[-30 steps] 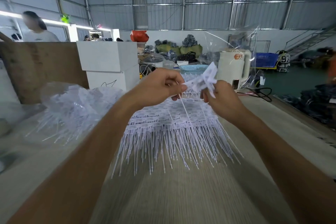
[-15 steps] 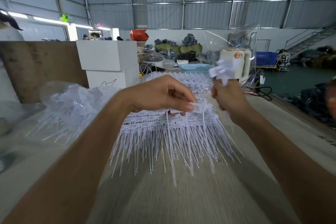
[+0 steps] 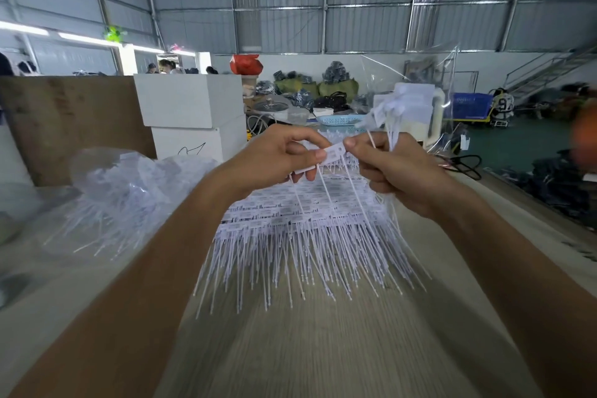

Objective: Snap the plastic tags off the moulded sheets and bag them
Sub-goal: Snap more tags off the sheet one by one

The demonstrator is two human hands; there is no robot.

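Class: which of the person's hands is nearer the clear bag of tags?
Left. The left hand is just right of the bag; the right hand is farther right.

Even, cool daylight fills the hall, with bright strip lights (image 3: 87, 39) glaring at upper left. Shadows on the table (image 3: 323, 349) are soft and faint. Wide-angle distortion bends the edges; the table surface and right margin are smeared with motion blur.

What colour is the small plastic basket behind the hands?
Light blue basket, with a lattice-patterned wall; head view.
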